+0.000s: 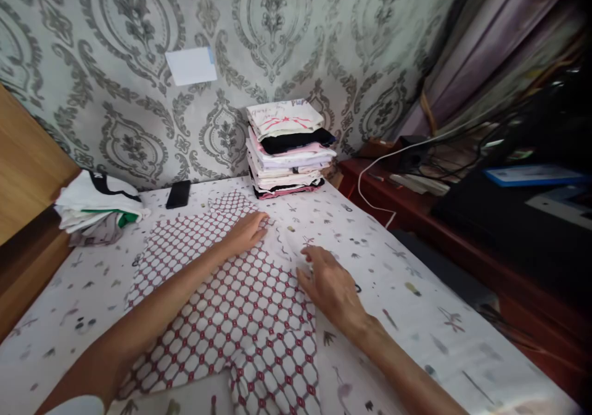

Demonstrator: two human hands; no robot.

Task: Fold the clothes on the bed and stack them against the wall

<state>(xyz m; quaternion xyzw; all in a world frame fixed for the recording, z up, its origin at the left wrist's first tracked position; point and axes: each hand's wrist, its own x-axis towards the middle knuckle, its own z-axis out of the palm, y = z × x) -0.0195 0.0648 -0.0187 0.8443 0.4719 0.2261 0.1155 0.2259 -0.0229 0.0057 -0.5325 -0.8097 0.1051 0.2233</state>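
A white shirt [222, 316] with a red and grey lattice print lies spread on the bed. One sleeve-like part [231, 203] reaches toward the wall, and another part [277, 372] bunches near me. My left hand [247, 233] rests on the upper part of the shirt, close to its right edge, thumb apart from the bent fingers; the fingertips are partly hidden. Just beyond the shirt's right edge, my right hand [333, 285] hovers low or touches the sheet, its fingers loosely spread and nothing in them.
Against the wall stands a tall stack of folded clothes [289, 150]. A smaller clothes pile [99, 202] and a black phone [178, 194] lie at the left. Along the right runs a red-brown desk [402, 199] with a white cable [365, 187]. The printed bedsheet [393, 341] extends underneath.
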